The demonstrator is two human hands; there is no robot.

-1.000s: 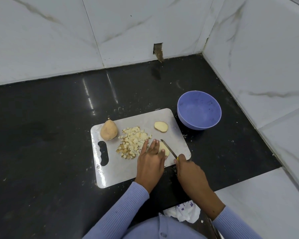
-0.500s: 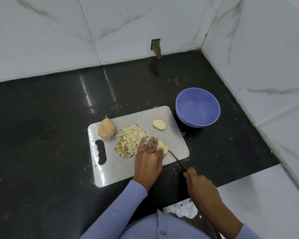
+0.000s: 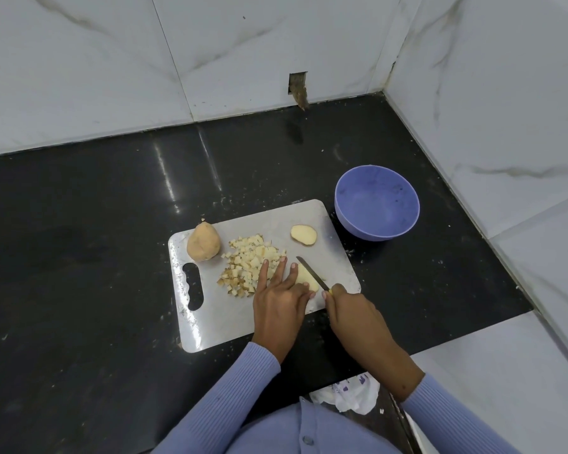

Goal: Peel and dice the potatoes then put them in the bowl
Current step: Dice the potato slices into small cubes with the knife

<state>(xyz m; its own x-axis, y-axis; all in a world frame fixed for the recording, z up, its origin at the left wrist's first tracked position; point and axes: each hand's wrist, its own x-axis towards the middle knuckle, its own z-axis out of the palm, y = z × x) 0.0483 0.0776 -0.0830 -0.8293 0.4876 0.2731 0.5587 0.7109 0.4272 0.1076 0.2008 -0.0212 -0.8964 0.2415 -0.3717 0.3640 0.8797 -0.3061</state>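
Half a second ago the right hand (image 3: 354,309) was pulled back off the board with the knife (image 3: 312,272) trailing toward the person; now it has come forward again, and the blade lies across the potato piece (image 3: 305,277) beside the left fingers. The left hand (image 3: 281,294) has stayed in its place. The counter (image 3: 79,257) is black and glossy, with small white crumbs on it, and it sits in a corner of white marbled wall tiles (image 3: 243,44); one tile has a small broken notch low in the wall, far beyond the hands. The left hand lies flat with its fingers stretched out and pressing on the potato piece, the fingertips touching the edge of the diced potato pile (image 3: 250,265). The right hand is curled around the knife handle, which is almost hidden inside the fist. Both work on the grey cutting board (image 3: 223,322). A whole potato (image 3: 203,246) stands beyond and left of the left hand, a cut potato half (image 3: 304,235) lies just beyond the knife tip, and the purple bowl (image 3: 377,202) stands on the counter beyond the right hand, just beside the board. The sleeves (image 3: 230,398) are light blue.
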